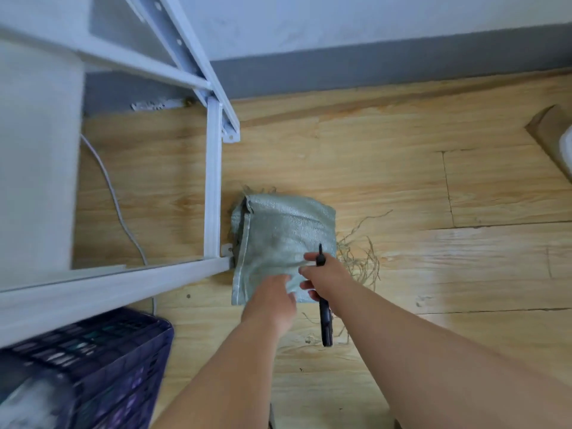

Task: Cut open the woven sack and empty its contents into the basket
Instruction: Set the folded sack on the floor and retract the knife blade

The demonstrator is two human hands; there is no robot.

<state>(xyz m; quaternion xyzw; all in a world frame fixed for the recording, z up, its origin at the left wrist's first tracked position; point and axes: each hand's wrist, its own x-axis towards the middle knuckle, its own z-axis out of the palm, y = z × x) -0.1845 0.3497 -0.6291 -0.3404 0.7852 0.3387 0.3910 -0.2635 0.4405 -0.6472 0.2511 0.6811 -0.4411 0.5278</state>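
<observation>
A pale green woven sack (284, 227) lies on the wooden floor, leaning against the white frame's leg. My left hand (274, 294) grips the sack's near edge. My right hand (325, 275) holds a black cutting tool (325, 323), its tip pointing up over the sack and its handle hanging below my palm. Loose frayed threads (362, 258) trail from the sack's right side. The dark purple plastic basket (102, 363) stands at the lower left, with something whitish inside.
A white metal frame (213, 187) stands left of the sack, its low bar running towards the basket. A white cable (117, 209) lies on the floor under it. A cardboard piece (548, 134) sits at the far right by the grey skirting.
</observation>
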